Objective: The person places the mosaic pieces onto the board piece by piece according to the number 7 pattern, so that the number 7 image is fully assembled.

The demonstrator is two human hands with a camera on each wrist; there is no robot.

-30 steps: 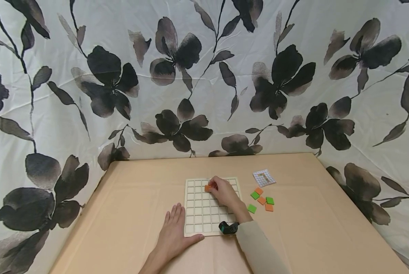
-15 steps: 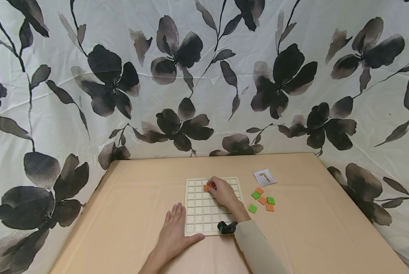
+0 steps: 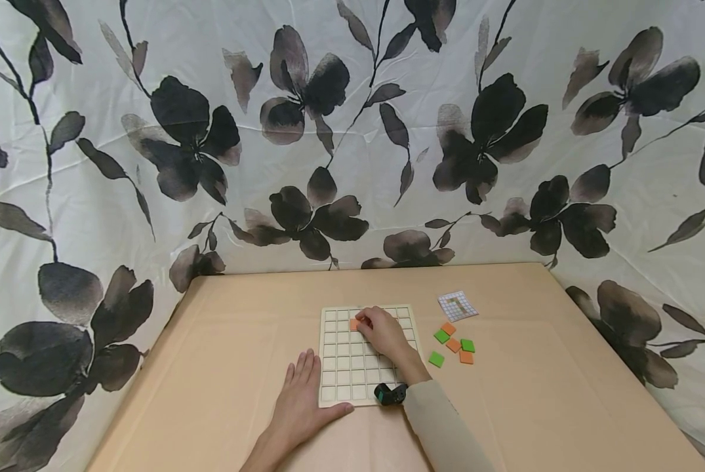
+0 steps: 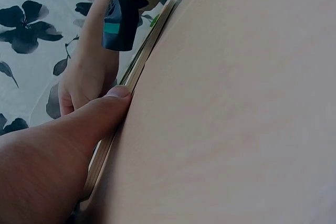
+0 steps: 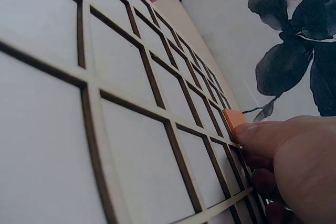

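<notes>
Surveying from left, we record left hand (image 3: pixel 298 398) at eight o'clock of grid board (image 3: pixel 346 373), fingers straight, thumb spread, touching board edge. Orange tile (image 3: pixel 354 324) at board's eleven o'clock, right hand (image 3: pixel 385 335) pinching it; whether seated flat, we cannot tell. Six loose tiles (image 3: pixel 453 345), three o'clock; patterned card (image 3: pixel 458 306), two o'clock.

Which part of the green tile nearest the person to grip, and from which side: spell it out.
Pinch the green tile by opposite edges, probably best from above on the near side: it lies flat, an orange tile sits to its right and the other loose tiles farther back, leaving that side open.
</notes>
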